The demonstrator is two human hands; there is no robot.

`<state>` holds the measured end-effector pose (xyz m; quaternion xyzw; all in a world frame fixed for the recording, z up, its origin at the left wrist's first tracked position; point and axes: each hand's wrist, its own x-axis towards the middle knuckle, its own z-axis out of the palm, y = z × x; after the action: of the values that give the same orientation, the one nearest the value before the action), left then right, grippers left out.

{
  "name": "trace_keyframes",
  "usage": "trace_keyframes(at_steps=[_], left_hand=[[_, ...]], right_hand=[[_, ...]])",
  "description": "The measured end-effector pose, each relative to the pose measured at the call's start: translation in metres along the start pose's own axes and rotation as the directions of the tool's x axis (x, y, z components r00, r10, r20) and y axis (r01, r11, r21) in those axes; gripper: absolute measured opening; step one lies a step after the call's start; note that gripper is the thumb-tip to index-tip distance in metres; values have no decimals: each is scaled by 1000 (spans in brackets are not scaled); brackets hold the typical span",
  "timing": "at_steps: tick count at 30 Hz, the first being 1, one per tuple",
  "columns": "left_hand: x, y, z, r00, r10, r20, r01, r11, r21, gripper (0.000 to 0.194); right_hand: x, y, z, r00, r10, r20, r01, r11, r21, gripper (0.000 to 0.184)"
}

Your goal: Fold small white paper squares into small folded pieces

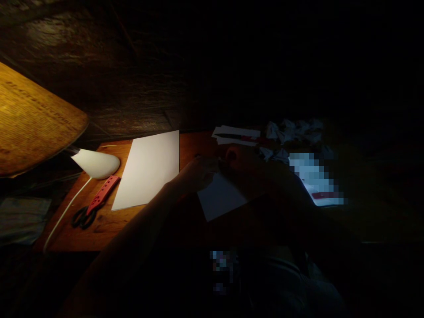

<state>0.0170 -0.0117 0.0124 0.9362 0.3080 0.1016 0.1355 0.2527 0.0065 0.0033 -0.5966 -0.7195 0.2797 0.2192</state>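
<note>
The scene is very dark. My left hand and my right hand meet over a small white paper sheet on the wooden table. Both hands have their fingers curled and pinch the sheet's far edge. A larger white sheet lies flat to the left of my left arm. Scissors with black loops and a red sheath lie left of that sheet.
A white lamp head with its cord shines at the table's left. A tan curved board fills the far left. Crumpled papers and folded sheets lie at the back right.
</note>
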Motion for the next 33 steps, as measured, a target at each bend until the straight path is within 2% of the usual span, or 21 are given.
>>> trace_keyframes(at_steps=[3,6,10,12,16,20,22,24,27,30,33], left_hand=[[-1,1,0,1000,-11,5,10,998,63,31],[-4,1,2,1000,-12,-22,15,994,105,34],[-6,-4,9,997,-1,-75,6,998,68,35],[-5,-6,12,996,-4,-89,8,999,42,32],[-4,-5,15,989,-36,-144,38,999,14,24],[-4,-2,17,974,-68,-216,64,998,-27,20],[-3,-3,19,970,-75,-232,66,997,-48,19],[-1,-7,22,968,-84,-235,69,995,-73,19],[3,-15,28,970,-83,-226,56,991,-125,24],[5,-22,34,961,-98,-259,66,989,-129,37],[3,-23,35,943,-119,-311,88,990,-112,47]], right_hand=[[-3,-8,-2,999,43,-12,-44,998,-40,15],[-7,-9,-8,1000,27,15,-27,999,-24,13],[-10,1,-13,997,-74,22,74,997,38,35],[-10,5,-13,993,-118,30,116,992,39,39],[-13,6,-9,983,-185,-19,185,983,9,27],[-14,6,-6,981,-189,-43,189,982,-6,18],[-14,10,-6,977,-202,-69,204,978,29,24],[-14,13,-5,969,-229,-93,235,970,61,38],[-14,16,-6,957,-281,-68,284,958,44,54],[-14,14,-6,949,-314,-8,314,949,-15,46],[-15,8,-6,947,-321,-12,321,946,-39,32]])
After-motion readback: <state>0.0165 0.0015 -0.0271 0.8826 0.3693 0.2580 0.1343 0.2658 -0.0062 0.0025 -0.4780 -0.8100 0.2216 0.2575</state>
